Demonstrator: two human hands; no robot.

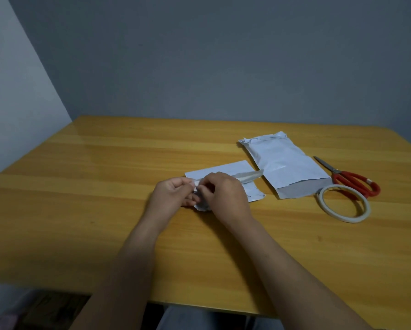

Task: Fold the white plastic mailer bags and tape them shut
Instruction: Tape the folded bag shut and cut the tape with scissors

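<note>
- One view to report, the head camera. Both hands meet over the folded mailer bag (220,169), which lies flat on the table (104,186) under and just beyond them.
- The left hand (174,192) has its fingers curled, with thumb and fingertips pinching what looks like the near end of a tape strip (246,176).
- The right hand (224,196) has its fingers curled down at the same spot and appears to pinch the strip as well. The contact itself is hidden by the knuckles.
- The strip runs out past the right hand to its far right side and appears to be raised off the bag.
- Risk: if tension between the hands drops, the loose length may curl and stick to itself or to the fingers.
- Risk: the bag's crumpled lower edge (255,195), beside the right hand, may spring open, since neither hand presses the fold flat.
- Risk: a strip laid crooked would trap wrinkles and leave the fold partly unsealed.
- The second mailer bag (287,163) lies well to the right of the right hand, unfolded with its flap open. It is judged still to do.
- The scissors (355,183) and tape roll (342,203) lie farther right again. Reaching either would likely mean releasing the strip.
</note>
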